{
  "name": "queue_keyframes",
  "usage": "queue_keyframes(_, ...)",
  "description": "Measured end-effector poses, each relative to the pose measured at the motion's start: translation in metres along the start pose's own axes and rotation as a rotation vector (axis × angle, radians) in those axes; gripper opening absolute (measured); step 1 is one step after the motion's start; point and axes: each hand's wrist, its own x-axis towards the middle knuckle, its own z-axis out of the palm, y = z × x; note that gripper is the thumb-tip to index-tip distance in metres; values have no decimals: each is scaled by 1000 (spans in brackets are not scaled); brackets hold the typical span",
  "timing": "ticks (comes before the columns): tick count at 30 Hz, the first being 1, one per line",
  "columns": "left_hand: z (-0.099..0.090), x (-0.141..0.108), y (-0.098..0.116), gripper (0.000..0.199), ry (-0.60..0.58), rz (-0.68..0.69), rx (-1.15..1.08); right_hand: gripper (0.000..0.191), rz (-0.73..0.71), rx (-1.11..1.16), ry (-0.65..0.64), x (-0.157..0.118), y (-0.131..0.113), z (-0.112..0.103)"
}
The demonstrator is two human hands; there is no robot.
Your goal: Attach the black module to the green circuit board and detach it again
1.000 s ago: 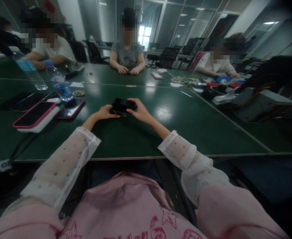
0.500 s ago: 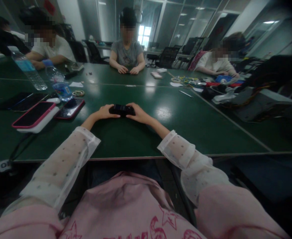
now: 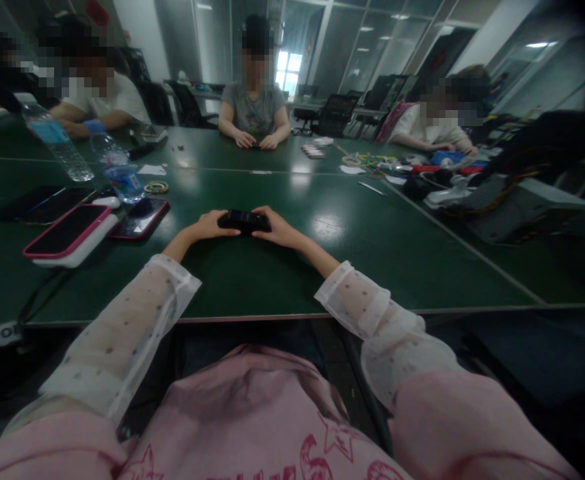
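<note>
A small black device [image 3: 245, 222] with a dark screen on its face is held level between my hands, low over the green table [image 3: 252, 280]; I cannot tell whether it rests on the surface. My left hand [image 3: 208, 225] grips its left end, thumb along the near side. At the right end, my right hand [image 3: 276, 229] grips it in the same way, fingers at the far side. Parts of the device's ends are hidden behind my fingers. Left of my left hand lies a phone [image 3: 141, 219] with a red edge.
A pink-cased phone [image 3: 67, 231] lies on a white block to the left. Two plastic bottles, one tall [image 3: 60, 140] and one shorter [image 3: 122, 177], stand behind it. A pen [image 3: 372, 189], cables [image 3: 382, 162] and a metal box [image 3: 532, 207] lie right. Several people sit around the table.
</note>
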Motion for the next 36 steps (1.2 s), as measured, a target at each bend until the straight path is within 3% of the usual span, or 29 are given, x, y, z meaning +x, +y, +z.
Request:
queue_keyframes(13,3,6,-6,73,16,-41,40,57,-9,0,10,1,3,2)
queue_keyframes(36,2,3,-4,74,22,-46,36,55,104,-2,-5,-1,-5,1)
